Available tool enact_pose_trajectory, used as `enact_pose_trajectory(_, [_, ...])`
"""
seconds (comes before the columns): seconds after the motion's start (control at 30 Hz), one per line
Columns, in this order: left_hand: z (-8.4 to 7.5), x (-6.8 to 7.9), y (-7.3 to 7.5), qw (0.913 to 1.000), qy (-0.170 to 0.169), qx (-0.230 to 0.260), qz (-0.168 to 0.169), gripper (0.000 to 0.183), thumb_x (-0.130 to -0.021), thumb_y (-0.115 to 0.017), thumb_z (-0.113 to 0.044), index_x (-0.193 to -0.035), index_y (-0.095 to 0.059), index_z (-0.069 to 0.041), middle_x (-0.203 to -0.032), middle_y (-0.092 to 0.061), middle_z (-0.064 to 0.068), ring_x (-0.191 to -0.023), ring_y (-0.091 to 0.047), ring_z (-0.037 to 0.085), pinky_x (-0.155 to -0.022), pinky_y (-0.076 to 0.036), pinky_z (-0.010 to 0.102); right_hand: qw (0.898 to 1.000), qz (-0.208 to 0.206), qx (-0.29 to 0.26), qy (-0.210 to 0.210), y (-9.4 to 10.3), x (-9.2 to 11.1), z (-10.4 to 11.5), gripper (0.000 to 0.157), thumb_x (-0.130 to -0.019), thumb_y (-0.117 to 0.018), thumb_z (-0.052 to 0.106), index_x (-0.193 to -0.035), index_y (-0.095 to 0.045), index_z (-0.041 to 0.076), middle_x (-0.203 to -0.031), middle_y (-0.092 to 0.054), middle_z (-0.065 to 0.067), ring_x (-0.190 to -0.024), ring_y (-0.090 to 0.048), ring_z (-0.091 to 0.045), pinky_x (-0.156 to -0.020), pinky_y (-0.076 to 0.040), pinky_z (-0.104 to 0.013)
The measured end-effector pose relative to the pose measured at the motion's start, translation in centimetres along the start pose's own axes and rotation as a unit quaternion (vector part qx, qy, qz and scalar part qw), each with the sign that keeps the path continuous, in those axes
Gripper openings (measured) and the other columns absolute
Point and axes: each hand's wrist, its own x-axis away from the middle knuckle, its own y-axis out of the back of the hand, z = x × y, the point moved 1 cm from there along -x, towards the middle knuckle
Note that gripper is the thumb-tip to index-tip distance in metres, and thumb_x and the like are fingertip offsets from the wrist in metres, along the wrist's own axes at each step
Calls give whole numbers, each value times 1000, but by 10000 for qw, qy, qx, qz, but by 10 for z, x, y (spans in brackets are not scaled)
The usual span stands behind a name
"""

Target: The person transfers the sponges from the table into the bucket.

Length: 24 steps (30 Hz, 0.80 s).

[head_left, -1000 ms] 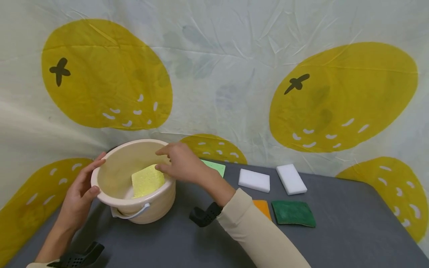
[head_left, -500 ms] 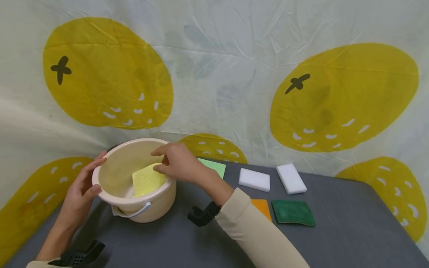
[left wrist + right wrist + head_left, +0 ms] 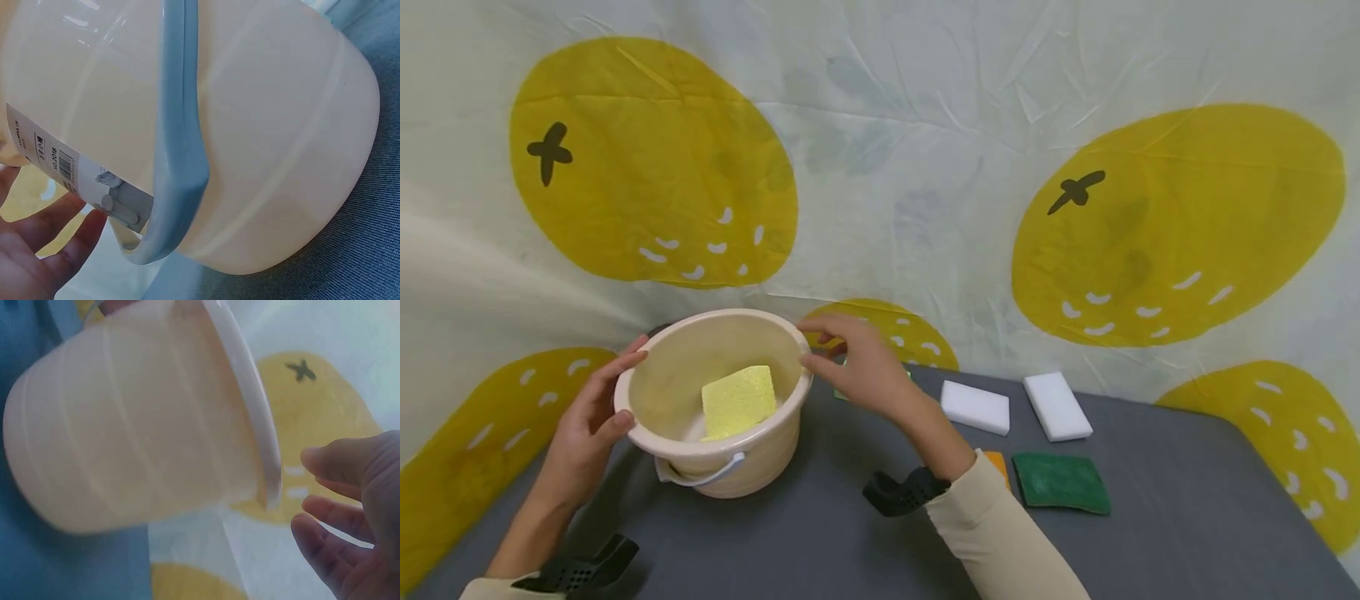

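Note:
A cream bucket (image 3: 767, 467) with a pale blue handle (image 3: 703, 477) stands at the left of the grey table in the head view. One yellow sponge (image 3: 739, 402) leans inside it. My left hand (image 3: 583, 429) grips the bucket's left rim, thumb at the front and fingers behind. From the left wrist, a printed label (image 3: 75, 169) shows on the bucket wall beside those fingers. Just past the right rim is my right hand (image 3: 872, 371), its fingers loosely bent with nothing between them. The right wrist view shows that hand (image 3: 356, 512) apart from the rim.
Two white sponges (image 3: 975, 407) (image 3: 1057, 407) lie at the back right, with a dark green scouring pad (image 3: 1061, 483) before them. An orange sponge (image 3: 997, 467) is mostly behind the right sleeve. A light green piece (image 3: 841, 393) peeks out behind the right hand. Patterned cloth (image 3: 895, 183) hangs behind.
My right hand has drawn out of the bucket, moving right past the rim and leaving the yellow sponge inside. The left hand keeps its grip on the rim.

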Motion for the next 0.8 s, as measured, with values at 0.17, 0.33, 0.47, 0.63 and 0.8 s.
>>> enact_pose_trajectory(0.17, [1, -1, -1, 9997, -127, 166, 107, 51, -90, -46, 4, -136, -24, 8, -147, -11, 15, -130, -17, 23, -93, -34, 20, 9982, -525, 80, -267, 9, 27, -27, 38, -80, -67, 19, -117, -58, 17, -111, -56, 5, -90, -52, -8, -72, -48, -22])
enact_pose_trajectory(0.33, [1, -1, -2, 9994, -184, 271, 100, 51, -90, -46, 1, -135, -23, 9, -146, -11, 16, -131, -16, 24, -94, -33, 20, 9948, -823, -141, -584, 15, 46, -51, 37, -80, -67, 19, -117, -58, 19, -111, -56, 8, -91, -53, -9, -72, -48, -23])
enact_pose_trajectory(0.47, [2, -3, -4, 9991, -101, 406, 91, 51, -91, -45, 1, -136, -22, 9, -146, -12, 15, -131, -15, 24, -94, -33, 20, 9882, -1118, -518, -912, 16, 58, -69, 39, -80, -67, 19, -118, -58, 17, -113, -56, 3, -94, -55, -17, -74, -48, -30])
enact_pose_trajectory(0.63, [3, -5, -6, 9973, -114, 722, 80, 52, -91, -46, -1, -135, -21, 11, -146, -12, 17, -131, -13, 24, -97, -31, 21, 9780, -1117, -930, -1497, 19, 70, -76, 41, -81, -66, 17, -120, -56, 10, -112, -56, -6, -95, -55, -25, -75, -47, -34])
enact_pose_trajectory(0.8, [2, -4, -6, 9948, -152, 1004, 67, 52, -91, -46, 0, -135, -20, 12, -146, -10, 18, -132, -12, 25, -97, -31, 23, 9744, -1017, -953, -1765, 38, 74, -76, 38, -84, -63, 16, -120, -55, 10, -114, -56, -7, -96, -54, -26, -79, -46, -36])
